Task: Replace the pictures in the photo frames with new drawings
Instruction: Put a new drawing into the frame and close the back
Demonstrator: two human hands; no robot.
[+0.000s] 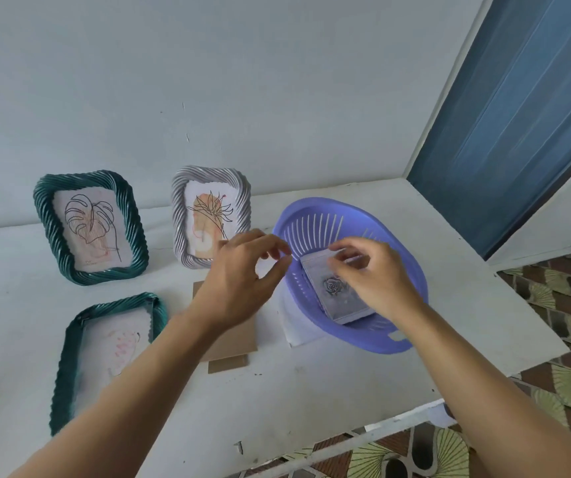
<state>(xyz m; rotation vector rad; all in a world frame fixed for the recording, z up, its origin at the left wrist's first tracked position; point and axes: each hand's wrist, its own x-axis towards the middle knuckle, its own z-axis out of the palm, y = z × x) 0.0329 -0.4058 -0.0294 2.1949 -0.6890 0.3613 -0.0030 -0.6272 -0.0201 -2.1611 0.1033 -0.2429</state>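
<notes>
A purple plastic basket (315, 208) sits on the white table and holds a small stack of drawings, a grey rose drawing (336, 290) on top. My right hand (378, 279) reaches into the basket and pinches the far edge of the rose drawing. Just left of the basket rim, my left hand (242, 276) hovers with loosely curled fingers and holds nothing, above a brown cardboard backing (234, 345). A green frame (70, 360) lies face down with its back open and a faint red drawing inside.
Against the wall stand a green frame (44, 215) with a leaf drawing and a silver frame (178, 215) with a flower drawing. White paper (294, 334) sticks out under the basket. The table edge (397, 420) runs along the front and right above a tiled floor.
</notes>
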